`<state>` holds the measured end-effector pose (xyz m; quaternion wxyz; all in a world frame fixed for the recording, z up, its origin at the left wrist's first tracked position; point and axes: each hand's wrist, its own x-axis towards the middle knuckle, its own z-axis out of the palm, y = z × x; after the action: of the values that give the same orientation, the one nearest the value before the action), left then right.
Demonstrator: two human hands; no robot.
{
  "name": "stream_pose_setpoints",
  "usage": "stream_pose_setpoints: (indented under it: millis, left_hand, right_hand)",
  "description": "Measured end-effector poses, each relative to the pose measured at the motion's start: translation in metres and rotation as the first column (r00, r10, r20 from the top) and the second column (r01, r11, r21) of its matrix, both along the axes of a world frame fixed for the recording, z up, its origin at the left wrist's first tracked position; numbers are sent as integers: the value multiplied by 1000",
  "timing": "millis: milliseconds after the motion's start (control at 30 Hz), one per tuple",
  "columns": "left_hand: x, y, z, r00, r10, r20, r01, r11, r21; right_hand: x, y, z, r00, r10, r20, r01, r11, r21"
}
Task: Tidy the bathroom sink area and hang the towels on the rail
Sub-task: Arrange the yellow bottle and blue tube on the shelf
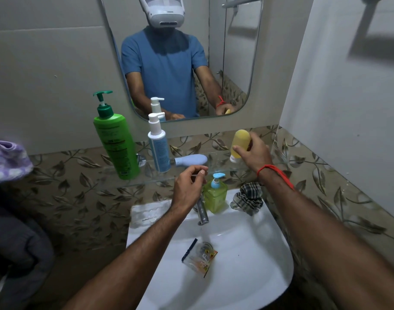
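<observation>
We see a bathroom sink (247, 253) w/ a glass shelf (146, 175) above it. Right hand (254, 153) grips an inverted yellow bottle (239, 143), fingers curled round it, just over the shelf's right end. Left hand (189, 184) hovers above the tap (202, 211), fingers pinched together on something too small to tell. On the shelf: green pump bottle (115, 142), white pump bottle (158, 144), pale blue item (191, 159); label text unreadable. Soap dispenser (215, 193) & checked cloth (248, 198) sit on the sink's back rim; a clear packet (199, 257) lies in the basin. Purple towel (6, 159) at far left.

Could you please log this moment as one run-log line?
right hand: grips yellow plastic bottle at glass shelf | left hand: pinches something small, unidentifiable | checked cloth: on white sink rim
</observation>
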<state>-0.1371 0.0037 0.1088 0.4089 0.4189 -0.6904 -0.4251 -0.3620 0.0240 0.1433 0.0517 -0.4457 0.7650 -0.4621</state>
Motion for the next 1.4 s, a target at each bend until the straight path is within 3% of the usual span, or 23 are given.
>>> stream_pose_setpoints:
  millis: [233, 667, 833, 933, 1000, 1100, 1267, 1333, 1400]
  left_hand:
    - [8, 3, -4, 1000, 5, -22, -4, 1000, 21]
    - [29, 2, -2, 998, 61, 2, -61, 998, -5]
    - [28, 5, -4, 998, 59, 7, -59, 998, 5]
    - [27, 5, -5, 999, 49, 8, -49, 999, 8]
    - [27, 5, -4, 999, 42, 8, -42, 999, 4]
    - [27, 6, -5, 999, 32, 3, -32, 999, 3]
    - [25, 7, -5, 1000, 16, 3, -16, 1000, 11]
    - [24, 8, -5, 1000, 11, 2, -11, 1000, 15]
    - [23, 8, -5, 1000, 5, -2, -5, 1000, 22]
  right_hand:
    - [30, -18, 8, 990, 138, -22, -137, 990, 29]
    - [45, -31, 7, 988, 144, -53, -140, 988, 67]
    - [43, -32, 7, 987, 160, 2, -160, 987, 16]
    - [41, -33, 8, 983, 81, 167, -66, 994, -92]
    - [39, -33, 10, 922, 69, 380, -8, 987, -160]
    - [38, -30, 9, 705, 184, 685, 26, 958, -284]
    - [33, -28, 5, 327, 358, 875, 27, 922, -387]
    - [33, -26, 2, 284, 391, 876, -54, 918, -393]
    - [33, -27, 0, 346, 363, 865, -76, 930, -360]
